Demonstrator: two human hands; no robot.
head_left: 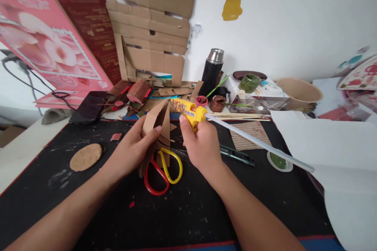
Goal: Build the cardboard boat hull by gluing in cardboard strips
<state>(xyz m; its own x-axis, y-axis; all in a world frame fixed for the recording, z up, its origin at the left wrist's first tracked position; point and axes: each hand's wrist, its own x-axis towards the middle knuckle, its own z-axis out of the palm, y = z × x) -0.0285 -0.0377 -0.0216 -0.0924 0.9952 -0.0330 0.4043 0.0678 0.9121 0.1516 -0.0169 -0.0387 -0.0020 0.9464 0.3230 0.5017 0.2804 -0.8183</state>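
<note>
My left hand (137,141) is closed on a folded piece of brown cardboard (155,117), held upright above the black mat. In my right hand (203,145) is a yellow hot glue gun (188,110), stained brown near its front. Its nozzle points left and meets or nearly meets the top edge of the cardboard; I cannot tell if they touch. A long translucent glue stick (259,141) sticks out of its back toward the right. Below my hands lie scissors (157,182) with one red and one yellow handle, their blades partly hidden.
A round cardboard disc (86,157) lies at left. To the right are a utility knife (237,155), corrugated cardboard (250,135) and a small dish of green paint (279,161). Behind stand a black thermos (212,70), paint jars, a beige bowl (299,90) and a pink box (59,43).
</note>
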